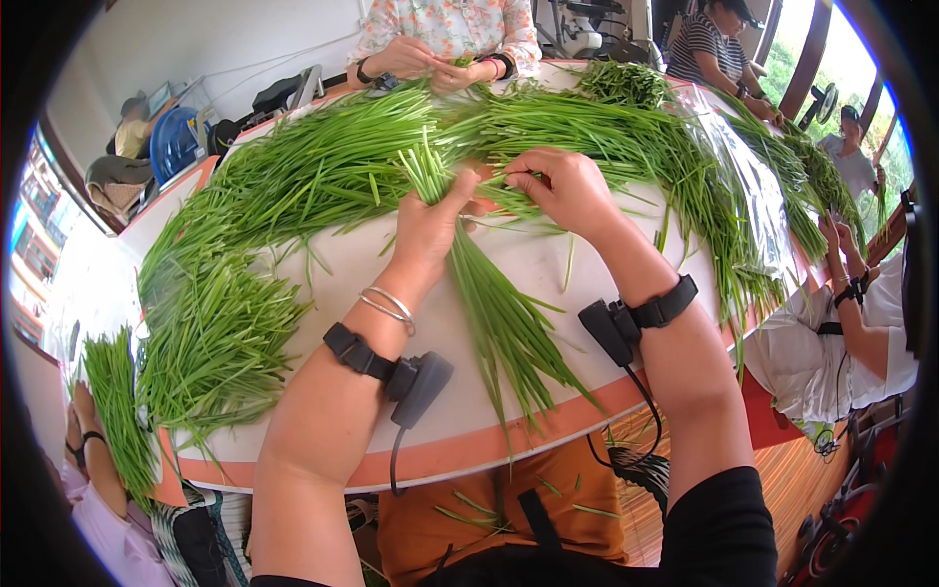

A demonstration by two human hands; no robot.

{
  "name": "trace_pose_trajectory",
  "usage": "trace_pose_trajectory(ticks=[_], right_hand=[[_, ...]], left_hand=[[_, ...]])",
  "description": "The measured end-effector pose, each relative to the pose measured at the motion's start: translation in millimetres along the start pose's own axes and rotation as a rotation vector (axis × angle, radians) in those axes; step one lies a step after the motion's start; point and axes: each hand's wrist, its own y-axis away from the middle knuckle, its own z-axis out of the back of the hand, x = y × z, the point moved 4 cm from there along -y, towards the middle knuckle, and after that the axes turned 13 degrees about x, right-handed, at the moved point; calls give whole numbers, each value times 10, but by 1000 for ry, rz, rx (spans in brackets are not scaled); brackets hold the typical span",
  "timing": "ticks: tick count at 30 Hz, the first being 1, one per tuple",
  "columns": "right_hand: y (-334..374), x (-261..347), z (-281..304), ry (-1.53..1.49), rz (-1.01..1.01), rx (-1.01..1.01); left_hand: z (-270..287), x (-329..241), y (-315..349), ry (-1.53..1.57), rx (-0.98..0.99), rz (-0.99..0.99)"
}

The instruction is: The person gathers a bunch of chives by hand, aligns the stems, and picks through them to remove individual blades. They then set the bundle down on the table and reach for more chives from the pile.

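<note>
A bunch of long green chives (494, 313) is gripped in my left hand (430, 220). Its pale cut ends stick up above my thumb, and the leaves fan down toward the table's near edge. Close by on the right, my right hand (567, 191) is closed in a pinch, with what looks like a thin chive leaf at its fingertips. Beyond both hands lies a wide heap of loose chives (342, 147), and a second pile (220, 342) lies at the left. Straps with small dark devices are on both my forearms.
The white table (391, 411) has an orange rim and scattered loose leaves. Opposite, a person in a floral shirt (445, 34) handles chives. Other people work at the far right, right and lower left. Clear plastic sheeting (734, 186) lies at the right. Leaf scraps lie on my brown-orange lap.
</note>
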Motion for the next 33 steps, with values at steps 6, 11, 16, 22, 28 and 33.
trace_pose_trajectory(ticks=[6,11,16,22,28,33], right_hand=[[22,-12,44,24,44,-81],[88,-191,251,206,-186,-90],[221,-283,404,306,-375,296],[286,-580,258,155,-677,651],[159,-694,283,-38,-349,197],[68,-470,459,-720,-150,-263]], left_hand=[[51,42,-28,25,35,-33],[152,98,-77,80,-144,-111],[107,75,-61,200,-99,-117],[113,60,-49,301,-43,-74],[20,63,-51,341,80,51],[64,104,-60,224,53,75]])
